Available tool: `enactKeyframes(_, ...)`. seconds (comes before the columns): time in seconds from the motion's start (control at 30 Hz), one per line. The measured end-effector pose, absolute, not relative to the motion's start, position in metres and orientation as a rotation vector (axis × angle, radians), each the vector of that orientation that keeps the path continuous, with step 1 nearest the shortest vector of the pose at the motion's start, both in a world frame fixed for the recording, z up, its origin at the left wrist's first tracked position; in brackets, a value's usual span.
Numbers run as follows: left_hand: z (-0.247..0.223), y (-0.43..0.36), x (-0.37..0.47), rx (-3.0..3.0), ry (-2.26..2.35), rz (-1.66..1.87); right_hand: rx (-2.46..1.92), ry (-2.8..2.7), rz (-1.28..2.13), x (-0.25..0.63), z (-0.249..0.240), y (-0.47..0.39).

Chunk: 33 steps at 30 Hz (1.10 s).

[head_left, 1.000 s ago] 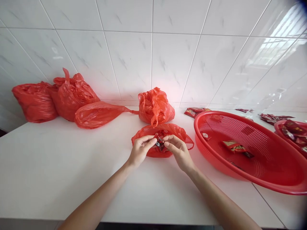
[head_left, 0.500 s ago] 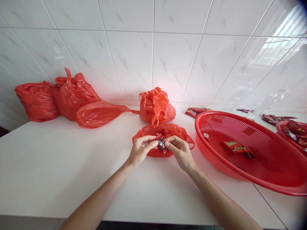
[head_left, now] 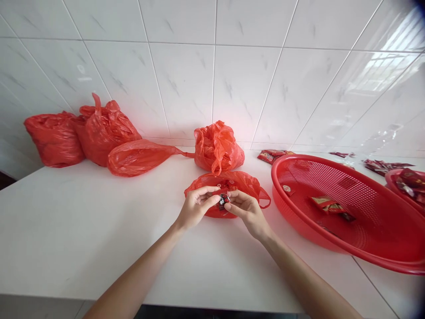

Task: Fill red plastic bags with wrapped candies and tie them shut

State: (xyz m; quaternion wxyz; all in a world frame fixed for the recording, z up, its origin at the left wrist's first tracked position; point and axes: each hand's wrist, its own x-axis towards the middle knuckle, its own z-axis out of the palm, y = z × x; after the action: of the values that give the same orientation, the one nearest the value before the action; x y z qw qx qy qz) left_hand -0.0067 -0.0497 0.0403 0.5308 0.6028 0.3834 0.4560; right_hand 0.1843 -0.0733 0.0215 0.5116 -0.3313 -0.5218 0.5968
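Since the earlier frame, my right thumb has slid nearer me along the small wrapped packet [head_left: 222, 201], whose face looks darker and redder now. My left hand [head_left: 194, 210] pinches its left edge between thumb and forefinger; my right hand [head_left: 251, 215] has thumb and forefinger on its right edge, other fingers loosely curled. I can't tell how hard either presses. The packet sits above the mouth of the open red bag [head_left: 247, 180], just near of the bunched red bag [head_left: 217, 150] and left of the big red basket [head_left: 307, 230].

I'd do best with light fingertips at the edges, since slick wrapping could twist if one thumb pushes alone. Working low over the bag's mouth seems wise: anything that slips should drop inside, clear of the basket.
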Motion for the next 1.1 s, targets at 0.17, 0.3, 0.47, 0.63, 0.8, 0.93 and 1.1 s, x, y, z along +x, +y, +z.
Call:
enactKeyframes(0.17, 0.04, -0.05, -0.004, 1.365, 0.917, 1.072, -0.811, -1.241, 1.408, 0.184, 0.021, -0.072)
enactKeyframes(0.3, 0.04, -0.05, -0.006, 1.309, 0.926, 1.072, -0.817, -1.248, 1.414, 0.183, 0.02, -0.073)
enactKeyframes(0.47, 0.039, -0.048, -0.007, 1.231, 0.927, 1.076, -0.8, -1.256, 1.447, 0.182, 0.02, -0.073)
enactKeyframes(0.63, 0.038, -0.048, -0.005, 1.221, 0.853, 1.062, -0.758, -1.208, 1.528, 0.182, 0.02, -0.072)
enactKeyframes(0.8, 0.034, -0.046, -0.005, 1.291, 0.862, 1.049, -0.744, -1.132, 1.561, 0.183, 0.021, -0.07)
enactKeyframes(0.93, 0.026, -0.041, -0.012, 1.622, 1.096, 1.104, -0.883, -1.032, 1.356, 0.189, 0.019, -0.066)
enactKeyframes(1.1, 0.016, -0.036, -0.022, 2.181, 1.345, 0.93, -1.107, -1.069, 1.164, 0.197, 0.014, -0.058)
